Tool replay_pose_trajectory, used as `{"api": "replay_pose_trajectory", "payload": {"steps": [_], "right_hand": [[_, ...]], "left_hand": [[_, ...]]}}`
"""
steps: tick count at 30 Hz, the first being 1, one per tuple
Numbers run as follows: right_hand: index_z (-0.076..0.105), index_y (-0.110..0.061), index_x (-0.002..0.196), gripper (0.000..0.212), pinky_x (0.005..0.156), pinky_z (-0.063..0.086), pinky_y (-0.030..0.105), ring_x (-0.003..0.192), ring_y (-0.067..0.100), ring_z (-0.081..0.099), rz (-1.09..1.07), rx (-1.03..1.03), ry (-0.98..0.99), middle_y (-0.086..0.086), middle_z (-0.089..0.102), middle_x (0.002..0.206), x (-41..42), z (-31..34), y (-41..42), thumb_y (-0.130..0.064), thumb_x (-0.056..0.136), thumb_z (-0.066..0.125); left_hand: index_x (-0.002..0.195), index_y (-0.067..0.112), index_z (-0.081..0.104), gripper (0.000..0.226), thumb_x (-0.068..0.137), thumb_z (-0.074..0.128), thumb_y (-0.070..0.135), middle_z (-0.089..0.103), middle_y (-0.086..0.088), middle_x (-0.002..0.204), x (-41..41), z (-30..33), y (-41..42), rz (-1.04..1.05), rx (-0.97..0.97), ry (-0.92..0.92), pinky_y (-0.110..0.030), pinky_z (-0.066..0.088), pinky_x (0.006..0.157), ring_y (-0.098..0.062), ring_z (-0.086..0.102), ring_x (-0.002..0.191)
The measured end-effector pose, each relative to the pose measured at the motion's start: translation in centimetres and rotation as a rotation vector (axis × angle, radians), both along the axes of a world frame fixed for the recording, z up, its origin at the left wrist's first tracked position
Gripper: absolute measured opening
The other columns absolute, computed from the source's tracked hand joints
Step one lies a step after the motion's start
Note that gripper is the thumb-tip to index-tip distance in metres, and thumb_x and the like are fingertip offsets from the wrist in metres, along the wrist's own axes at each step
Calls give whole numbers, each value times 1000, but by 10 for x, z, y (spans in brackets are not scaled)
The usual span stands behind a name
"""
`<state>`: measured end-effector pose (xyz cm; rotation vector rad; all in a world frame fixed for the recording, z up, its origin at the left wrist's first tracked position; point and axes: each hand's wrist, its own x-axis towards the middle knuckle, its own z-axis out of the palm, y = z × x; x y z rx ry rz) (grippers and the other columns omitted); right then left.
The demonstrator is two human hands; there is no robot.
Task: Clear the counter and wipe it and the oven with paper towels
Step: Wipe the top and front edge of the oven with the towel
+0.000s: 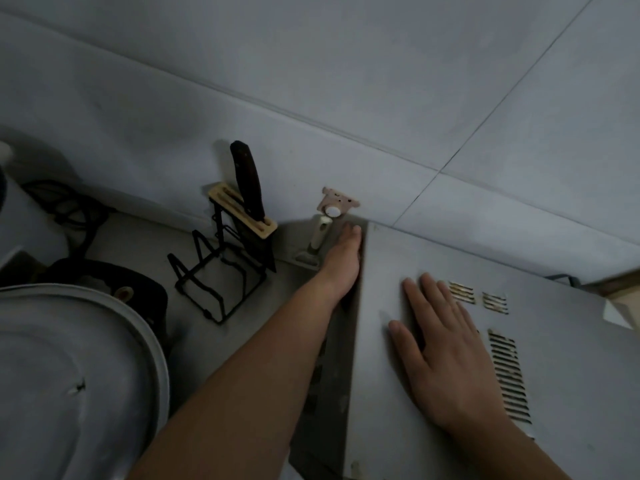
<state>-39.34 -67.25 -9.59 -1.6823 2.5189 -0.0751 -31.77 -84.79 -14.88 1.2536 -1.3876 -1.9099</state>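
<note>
The white oven (561,341) fills the right half of the view, its top panel cut by rusty vent slots (509,372). My right hand (440,344) lies flat on that top with fingers straight and spread. My left hand (341,259) reaches along the oven's left side toward its back corner by the wall, fingers straight against the side panel; the fingertips are partly hidden by the corner. No paper towel is in view. The pale counter (145,237) runs left of the oven.
A black wire rack (221,275) with a beige knife block and a dark-handled knife (247,180) stands by the wall. A small peeler-like tool (317,239) hangs under a bear-shaped hook (337,202). A large grey lid (83,372) and a black pan sit at left.
</note>
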Motion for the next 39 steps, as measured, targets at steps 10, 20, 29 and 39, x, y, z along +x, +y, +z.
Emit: {"api": "replay_pose_trajectory", "payload": {"steps": [10, 20, 29, 39], "right_hand": [[7, -44, 154, 72, 122, -1, 27, 147, -3, -13, 8, 4, -1, -18, -3, 162, 1, 1, 1, -74, 88, 6], [5, -46, 153, 71, 122, 0, 28, 146, -5, -15, 14, 4, -11, -20, -5, 161, 1, 1, 0, -74, 88, 7], [5, -47, 153, 69, 120, -2, 23, 145, -7, -15, 10, 9, 4, -22, -5, 161, 2, 2, 0, -73, 89, 9], [5, -42, 155, 71, 120, -2, 25, 146, -4, -12, 17, 23, 8, -18, -3, 162, 1, 0, 0, -72, 91, 10]], "left_hand": [[151, 31, 40, 44, 108, 34, 40, 40, 18, 152, 44, -18, 74, 83, -90, 88, 7, 20, 95, 9, 34, 132], [152, 34, 37, 46, 107, 36, 41, 40, 19, 151, 39, -22, 64, 100, -37, 159, -11, 24, 109, 2, 35, 139], [154, 19, 38, 51, 108, 34, 41, 36, 4, 159, 11, -20, 11, 37, -102, 121, -5, 16, 101, -4, 30, 143], [132, 72, 26, 39, 94, 36, 70, 22, 47, 146, 73, -59, 110, -6, -16, 215, -34, 19, 124, 14, 20, 142]]}}
